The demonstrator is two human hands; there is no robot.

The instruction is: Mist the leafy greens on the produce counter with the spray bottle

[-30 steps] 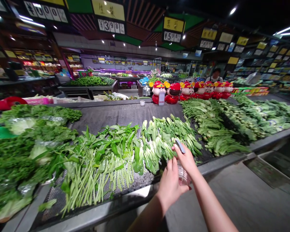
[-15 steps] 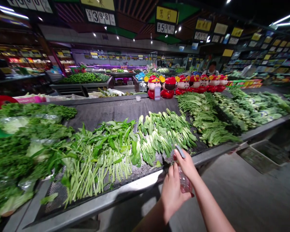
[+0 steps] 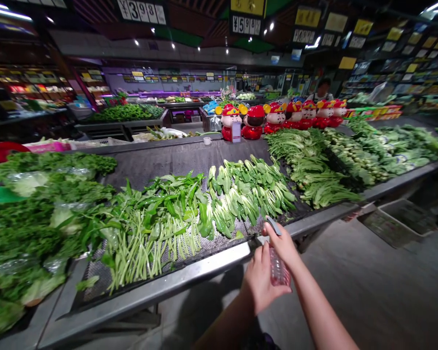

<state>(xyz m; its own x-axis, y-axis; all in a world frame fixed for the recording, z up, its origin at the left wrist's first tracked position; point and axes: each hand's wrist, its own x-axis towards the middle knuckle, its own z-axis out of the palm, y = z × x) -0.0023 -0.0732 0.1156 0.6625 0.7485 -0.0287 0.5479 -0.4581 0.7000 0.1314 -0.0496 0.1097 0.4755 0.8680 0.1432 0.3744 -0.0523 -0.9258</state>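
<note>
A clear, pinkish spray bottle point(image 3: 279, 268) with a grey spray head point(image 3: 273, 225) is held out in front of me over the front edge of a vegetable stand. My right hand point(image 3: 282, 245) is closed around the bottle's neck, just below the head. Lower down, my left hand point(image 3: 260, 278) wraps the bottle's body, its thumb along the underside. Beyond the bottle lie bunches of bok choy point(image 3: 237, 197), with long-stemmed leafy greens point(image 3: 149, 228) to their left. Both hands stay apart from the vegetables.
A grey metal rim point(image 3: 190, 274) runs along the stand's front. Curly lettuce point(image 3: 25, 228) fills the left side, and more greens point(image 3: 314, 170) lie right. Red figurines point(image 3: 253, 121) line the back edge. Crates point(image 3: 396, 221) stand on the floor at right. A person point(image 3: 321, 90) is behind the stand.
My view has tilted slightly down, so the stand and signs sit higher in the picture. Both hands keep their hold on the spray bottle, almost unchanged.
</note>
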